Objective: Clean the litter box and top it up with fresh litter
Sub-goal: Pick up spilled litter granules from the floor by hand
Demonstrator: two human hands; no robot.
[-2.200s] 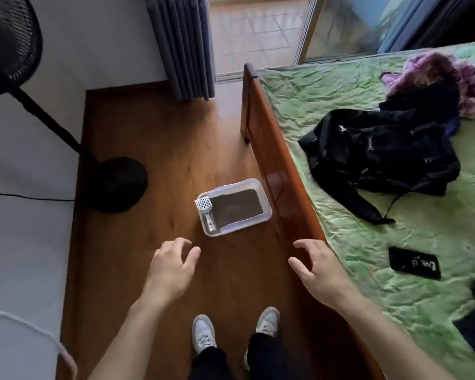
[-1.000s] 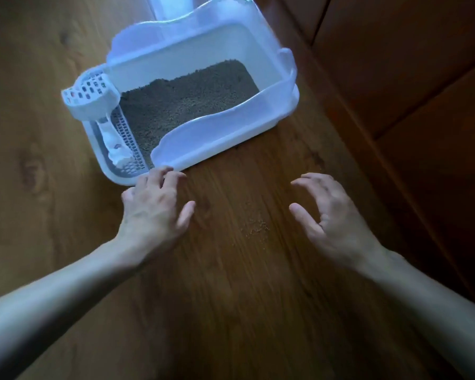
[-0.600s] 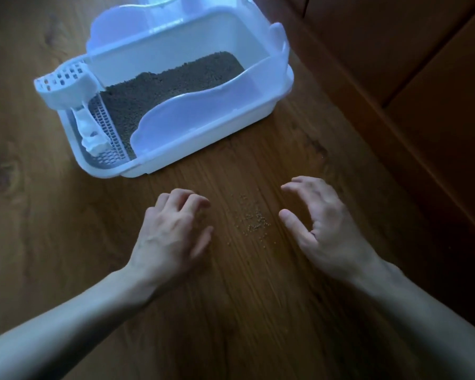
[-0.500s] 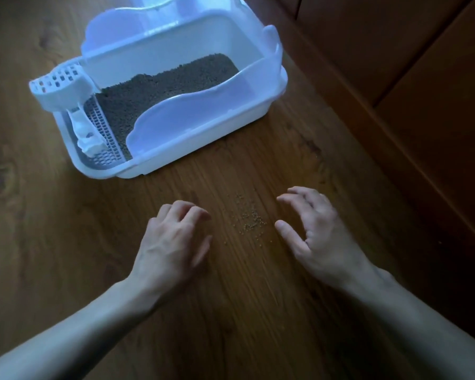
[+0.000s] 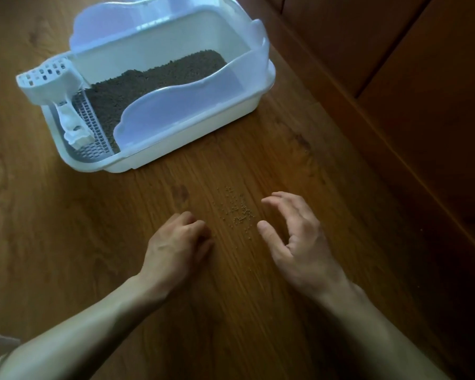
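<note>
Both hands have drawn back from the litter box (image 5: 159, 105), whose top is cut off, the left hand (image 5: 176, 248) curled and the right hand (image 5: 296, 242) loosely spread, both empty, flanking spilled granules (image 5: 239, 209) on the wooden floor (image 5: 66, 229).

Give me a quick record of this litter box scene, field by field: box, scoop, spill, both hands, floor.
box: white plastic litter box with pale translucent rim guard, holding dark brown litter
scoop: white slotted plastic scoop, hung at the box's left end
spill: scattered tan litter granules on the floor between the hands
left hand: fingers curled, holding nothing
right hand: open, fingers spread, holding nothing
floor: brown wooden floor
</note>
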